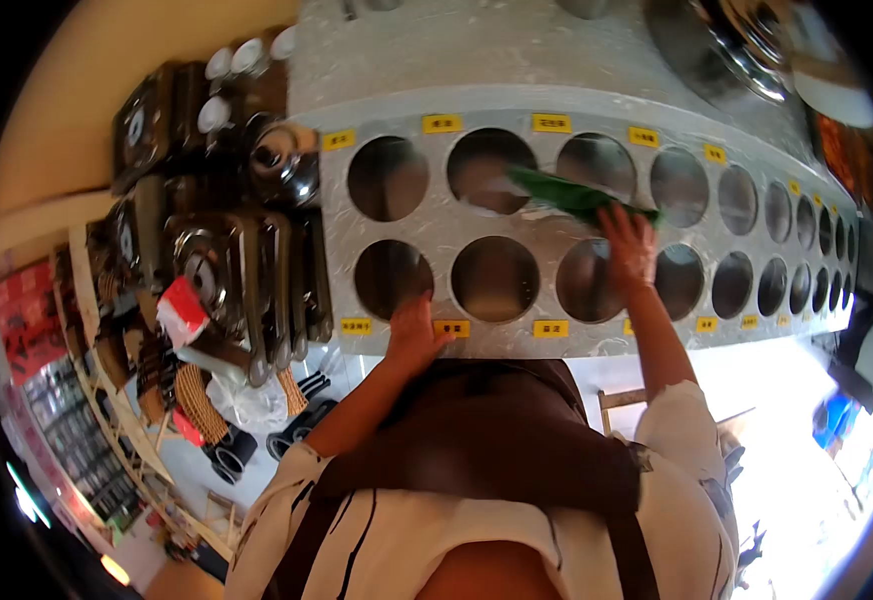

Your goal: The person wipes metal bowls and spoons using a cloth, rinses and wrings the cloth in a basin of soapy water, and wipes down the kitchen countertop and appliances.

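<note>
My right hand (629, 245) is on a green cloth (582, 198), its fingers closed over the near end. The cloth lies wet-looking across the strip between the two rows of round holes, its far end over a back-row hole (492, 172). My left hand (419, 335) rests at the front edge of the grey counter (507, 345), against the rim of the front-left hole (394, 278). Its thumb stands apart from the fingers, and it holds nothing that I can see. Some of its fingertips are hard to make out.
Yellow labels (551, 123) run along both hole rows. Stacked metal pans and lids (222, 270) stand at the left, with a red and white packet (183, 312). A large shiny metal lid (732, 50) sits at the back right. A wooden stool (622, 398) shows below the counter.
</note>
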`<state>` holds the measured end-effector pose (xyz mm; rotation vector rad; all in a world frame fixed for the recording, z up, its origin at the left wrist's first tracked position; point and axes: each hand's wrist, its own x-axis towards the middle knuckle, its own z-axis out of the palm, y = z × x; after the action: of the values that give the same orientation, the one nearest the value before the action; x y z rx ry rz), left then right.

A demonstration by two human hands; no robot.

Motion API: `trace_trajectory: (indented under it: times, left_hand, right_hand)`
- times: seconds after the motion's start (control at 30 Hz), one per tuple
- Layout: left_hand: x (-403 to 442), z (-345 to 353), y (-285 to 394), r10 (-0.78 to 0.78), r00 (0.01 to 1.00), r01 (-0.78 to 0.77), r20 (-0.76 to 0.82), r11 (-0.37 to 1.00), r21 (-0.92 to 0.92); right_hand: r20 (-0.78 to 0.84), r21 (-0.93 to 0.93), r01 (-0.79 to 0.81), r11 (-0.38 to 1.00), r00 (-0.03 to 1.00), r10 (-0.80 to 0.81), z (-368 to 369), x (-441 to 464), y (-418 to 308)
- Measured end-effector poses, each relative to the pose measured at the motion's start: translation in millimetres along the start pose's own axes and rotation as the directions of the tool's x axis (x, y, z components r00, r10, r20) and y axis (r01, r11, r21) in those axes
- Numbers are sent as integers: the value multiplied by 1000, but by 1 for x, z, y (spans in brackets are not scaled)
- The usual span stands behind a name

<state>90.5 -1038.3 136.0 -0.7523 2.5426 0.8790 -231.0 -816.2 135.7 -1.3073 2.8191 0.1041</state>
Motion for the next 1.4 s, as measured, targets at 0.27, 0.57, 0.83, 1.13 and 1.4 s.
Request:
trace_trajectory:
  times: [0.27, 0.57, 0.83, 1.13, 1.4]
  left_hand:
    - [-4, 6, -3, 79, 990, -70, -120, 994, 81]
    - [-6, 3, 1, 169, 960, -151, -221, 984, 95]
    - [-5, 3, -1, 202, 958, -190, -204, 979, 77]
    - [-2, 3, 1, 110, 989, -104, -97, 992, 66]
    - [4, -2, 0, 47, 998, -51, 49, 995, 81]
  right_hand:
    - [-252, 266, -434, 861, 831, 497, -18, 1, 47]
    - [-205, 363, 444, 819, 896, -395, -7, 79, -233]
    - [-532, 123, 593, 796, 716, -452, -18, 197, -240]
    - [-461, -128, 711, 691, 574, -676, -2, 215, -126]
    - [-341, 66, 569, 820, 785, -517, -9, 164, 20]
